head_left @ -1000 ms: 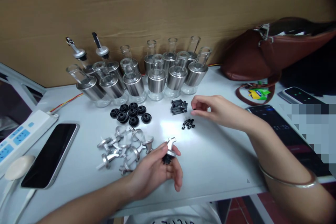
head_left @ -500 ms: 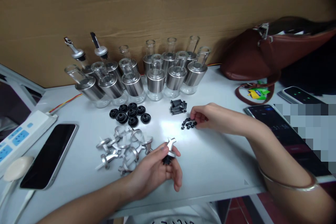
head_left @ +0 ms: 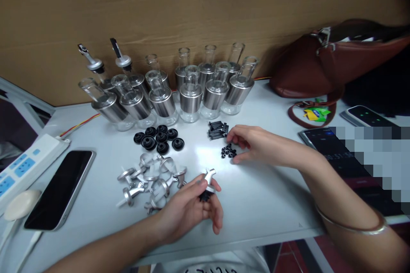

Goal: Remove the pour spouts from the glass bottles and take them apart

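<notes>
Small Parts, Light Touch

From my remote seat, I watch the left hand (head_left: 190,204) grip a metal pourer (head_left: 209,175) above the table (head_left: 272,198); the right hand (head_left: 256,145), fingers parted, brackets tiny black rings (head_left: 227,152), best pinched singly.

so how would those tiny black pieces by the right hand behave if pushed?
The tiny black pieces are probably very light, being so small beside the bottles. Their rounded, ring-like shapes suggest some could roll. And since they sit bunched together, pushing one would likely nudge its neighbours.
</notes>
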A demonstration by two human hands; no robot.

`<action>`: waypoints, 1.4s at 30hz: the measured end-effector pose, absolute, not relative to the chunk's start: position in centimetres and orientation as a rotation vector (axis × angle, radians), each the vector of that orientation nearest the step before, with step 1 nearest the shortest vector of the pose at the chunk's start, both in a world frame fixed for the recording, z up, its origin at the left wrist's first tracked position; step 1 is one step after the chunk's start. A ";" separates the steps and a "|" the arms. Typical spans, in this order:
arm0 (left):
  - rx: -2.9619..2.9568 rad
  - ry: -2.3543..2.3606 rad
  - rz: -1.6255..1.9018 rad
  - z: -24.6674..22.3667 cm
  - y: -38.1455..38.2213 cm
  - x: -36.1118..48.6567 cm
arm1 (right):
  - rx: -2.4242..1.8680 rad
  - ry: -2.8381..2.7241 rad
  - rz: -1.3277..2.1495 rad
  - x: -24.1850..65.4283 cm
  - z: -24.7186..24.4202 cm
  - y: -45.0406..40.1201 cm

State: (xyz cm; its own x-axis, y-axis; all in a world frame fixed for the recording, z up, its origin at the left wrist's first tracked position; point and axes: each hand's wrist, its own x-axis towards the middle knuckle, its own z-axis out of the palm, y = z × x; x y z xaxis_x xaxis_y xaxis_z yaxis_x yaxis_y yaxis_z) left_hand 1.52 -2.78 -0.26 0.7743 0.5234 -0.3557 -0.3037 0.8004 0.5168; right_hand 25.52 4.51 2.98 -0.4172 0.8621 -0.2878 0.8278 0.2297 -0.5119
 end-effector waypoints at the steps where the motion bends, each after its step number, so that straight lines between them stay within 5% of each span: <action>1: 0.455 0.513 0.466 -0.3 -2.8 1.5 | -1.655 -2.424 0.944 25.4 3.0 4.5; 42: 0.462 0.516 0.462 0.0 -2.8 1.7 | -1.366 -2.502 1.077 23.7 3.4 3.8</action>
